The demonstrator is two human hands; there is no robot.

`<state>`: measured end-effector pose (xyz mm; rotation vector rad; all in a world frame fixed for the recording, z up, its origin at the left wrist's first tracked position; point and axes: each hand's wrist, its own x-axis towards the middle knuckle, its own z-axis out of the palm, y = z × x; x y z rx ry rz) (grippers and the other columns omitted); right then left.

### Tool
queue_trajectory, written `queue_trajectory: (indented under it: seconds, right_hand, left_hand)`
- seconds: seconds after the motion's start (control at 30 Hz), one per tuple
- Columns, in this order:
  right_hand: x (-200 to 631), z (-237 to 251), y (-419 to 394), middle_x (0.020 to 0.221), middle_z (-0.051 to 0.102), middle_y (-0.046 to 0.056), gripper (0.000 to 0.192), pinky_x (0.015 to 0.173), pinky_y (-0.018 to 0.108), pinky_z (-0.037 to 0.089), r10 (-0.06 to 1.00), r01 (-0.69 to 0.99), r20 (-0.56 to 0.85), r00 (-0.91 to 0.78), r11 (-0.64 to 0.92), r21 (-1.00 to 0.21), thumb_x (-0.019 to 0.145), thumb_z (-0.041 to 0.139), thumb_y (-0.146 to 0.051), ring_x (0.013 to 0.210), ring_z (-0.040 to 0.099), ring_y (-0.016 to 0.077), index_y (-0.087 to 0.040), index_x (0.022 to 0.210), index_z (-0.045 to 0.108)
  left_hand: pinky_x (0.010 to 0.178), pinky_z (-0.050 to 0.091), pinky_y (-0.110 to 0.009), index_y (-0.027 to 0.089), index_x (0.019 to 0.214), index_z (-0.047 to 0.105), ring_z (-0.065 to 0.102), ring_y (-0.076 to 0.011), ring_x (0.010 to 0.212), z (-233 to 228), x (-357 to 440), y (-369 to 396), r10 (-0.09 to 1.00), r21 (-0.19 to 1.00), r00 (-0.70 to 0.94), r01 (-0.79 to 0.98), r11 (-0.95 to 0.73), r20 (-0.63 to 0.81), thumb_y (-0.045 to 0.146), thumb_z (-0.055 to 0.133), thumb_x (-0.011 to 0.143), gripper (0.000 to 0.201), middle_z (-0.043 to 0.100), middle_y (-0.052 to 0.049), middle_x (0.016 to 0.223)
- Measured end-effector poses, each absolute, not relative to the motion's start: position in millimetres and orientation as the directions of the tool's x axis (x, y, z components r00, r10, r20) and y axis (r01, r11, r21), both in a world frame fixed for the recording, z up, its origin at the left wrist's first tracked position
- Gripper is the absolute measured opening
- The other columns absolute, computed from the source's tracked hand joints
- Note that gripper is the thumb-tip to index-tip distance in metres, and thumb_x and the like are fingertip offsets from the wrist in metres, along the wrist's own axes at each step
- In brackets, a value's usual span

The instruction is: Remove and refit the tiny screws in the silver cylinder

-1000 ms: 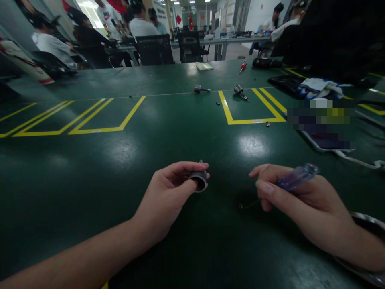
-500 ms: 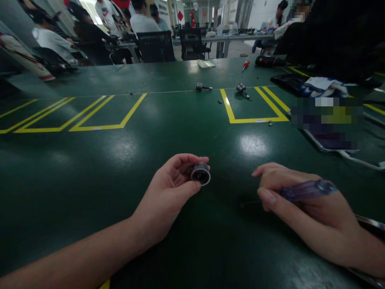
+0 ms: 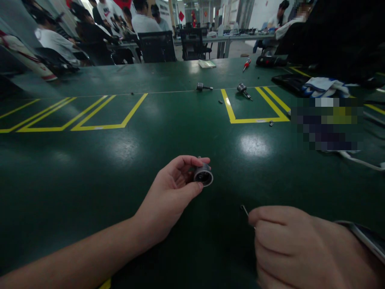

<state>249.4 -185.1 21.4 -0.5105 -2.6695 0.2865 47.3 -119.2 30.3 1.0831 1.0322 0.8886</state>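
Note:
My left hand (image 3: 177, 188) is closed around a small round metal part (image 3: 203, 176). Its hollow, cup-like end with a pale rim faces me, and something dark sits inside; my fingers cover its far side. To the right and lower, my right hand (image 3: 294, 245) is a closed fist, back of the hand up, gripping a screwdriver (image 3: 246, 210). Only the thin shaft shows past the index finger, pointing up and left, with a tiny dark piece at its tip. The handle is hidden by the hand. Shaft and metal part are apart.
Two metal parts with shafts, one left (image 3: 204, 86) and one right (image 3: 244, 91), lie farther back. Small pieces (image 3: 271, 123) lie near the yellow tape (image 3: 258, 120). A red screwdriver (image 3: 247, 65), a white-blue cloth (image 3: 326, 87) and a white cable (image 3: 361, 160) are beyond. Several people sit behind.
My right hand has turned over, from palm side showing with the purple screwdriver handle visible to knuckles up, and has moved lower. My left hand has barely shifted right with the metal part.

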Motion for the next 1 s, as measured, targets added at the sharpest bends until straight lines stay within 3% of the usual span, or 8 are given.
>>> queue_trajectory:
  seconds: [0.03, 0.17, 0.33, 0.37, 0.5, 0.67, 0.8, 1.0]
  right_hand:
    - [249, 19, -185, 0.052, 0.057, -0.001, 0.037, 0.057, 0.031, 0.044, 0.400, 0.280, 0.417, -0.817, 0.905, -0.319, 0.092, 0.033, -0.018, 0.049, 0.047, 0.0146, -0.025, 0.067, 0.059]
    - [246, 9, -183, 0.048, 0.053, -0.005, 0.032, 0.051, 0.026, 0.044, 0.410, 0.267, 0.448, -0.795, 0.899, -0.348, 0.090, 0.043, -0.021, 0.043, 0.043, 0.0125, -0.027, 0.060, 0.052]
    - [248, 20, -175, 0.052, 0.056, -0.002, 0.022, 0.060, 0.029, 0.047, 0.436, 0.281, 0.478, -0.763, 0.889, -0.362, 0.085, 0.049, -0.017, 0.051, 0.050, 0.0147, -0.026, 0.065, 0.053]
    - [251, 25, -173, 0.051, 0.054, -0.002, 0.020, 0.061, 0.032, 0.047, 0.467, 0.308, 0.485, -0.739, 0.875, -0.373, 0.084, 0.048, -0.014, 0.051, 0.051, 0.0154, -0.025, 0.068, 0.054]
    - [260, 37, -164, 0.059, 0.057, 0.002, 0.015, 0.065, 0.034, 0.048, 0.729, 0.431, 0.441, -0.523, 0.673, -0.601, 0.083, 0.046, -0.011, 0.059, 0.057, 0.0170, -0.019, 0.074, 0.053]
    - [266, 29, -162, 0.059, 0.053, -0.002, 0.022, 0.070, 0.034, 0.047, 0.896, 0.361, 0.341, -0.284, 0.429, -0.828, 0.089, 0.047, -0.021, 0.063, 0.056, 0.0151, -0.020, 0.068, 0.053]
    - [270, 23, -163, 0.051, 0.046, -0.003, 0.032, 0.071, 0.033, 0.045, 0.966, 0.277, 0.221, -0.132, 0.250, -0.928, 0.088, 0.051, -0.031, 0.068, 0.057, 0.0171, -0.021, 0.058, 0.051]
    - [271, 23, -162, 0.049, 0.045, -0.003, 0.031, 0.068, 0.031, 0.044, 0.965, 0.302, 0.225, -0.137, 0.257, -0.918, 0.087, 0.054, -0.031, 0.068, 0.058, 0.0176, -0.021, 0.057, 0.051]
  left_hand:
    - [0.087, 0.047, -0.026, 0.017, 0.087, 0.056, 0.063, -0.0156, 0.099, 30, 47, -120, 0.934, 0.968, 0.288, -0.070, 0.243, -0.213, 0.003, 0.063, 0.069, 0.023, 0.066, -0.002, 0.111]
    - [0.086, 0.048, -0.026, 0.017, 0.086, 0.057, 0.063, -0.0154, 0.099, 31, 47, -119, 0.929, 0.969, 0.304, -0.062, 0.238, -0.208, 0.002, 0.062, 0.069, 0.023, 0.066, -0.002, 0.111]
    - [0.088, 0.047, -0.028, 0.017, 0.085, 0.058, 0.063, -0.0158, 0.098, 30, 47, -118, 0.932, 0.971, 0.300, -0.064, 0.232, -0.203, 0.002, 0.062, 0.069, 0.022, 0.066, -0.002, 0.110]
    - [0.089, 0.047, -0.028, 0.017, 0.085, 0.058, 0.063, -0.0157, 0.098, 30, 47, -118, 0.932, 0.970, 0.300, -0.065, 0.232, -0.203, 0.002, 0.062, 0.069, 0.022, 0.066, -0.003, 0.110]
    - [0.090, 0.046, -0.028, 0.017, 0.085, 0.058, 0.062, -0.0152, 0.099, 30, 47, -118, 0.930, 0.969, 0.303, -0.059, 0.238, -0.210, 0.003, 0.063, 0.069, 0.022, 0.066, -0.003, 0.110]
    - [0.090, 0.047, -0.029, 0.017, 0.086, 0.059, 0.062, -0.0160, 0.099, 31, 47, -117, 0.924, 0.970, 0.312, -0.030, 0.242, -0.221, 0.003, 0.064, 0.070, 0.021, 0.065, -0.002, 0.111]
    - [0.088, 0.048, -0.028, 0.019, 0.088, 0.059, 0.061, -0.0159, 0.101, 30, 45, -116, 0.914, 0.967, 0.331, -0.016, 0.253, -0.233, 0.004, 0.062, 0.071, 0.022, 0.064, -0.001, 0.113]
    - [0.090, 0.047, -0.029, 0.018, 0.086, 0.059, 0.061, -0.0169, 0.102, 32, 46, -117, 0.919, 0.965, 0.308, -0.011, 0.263, -0.246, 0.005, 0.063, 0.071, 0.021, 0.065, -0.003, 0.112]
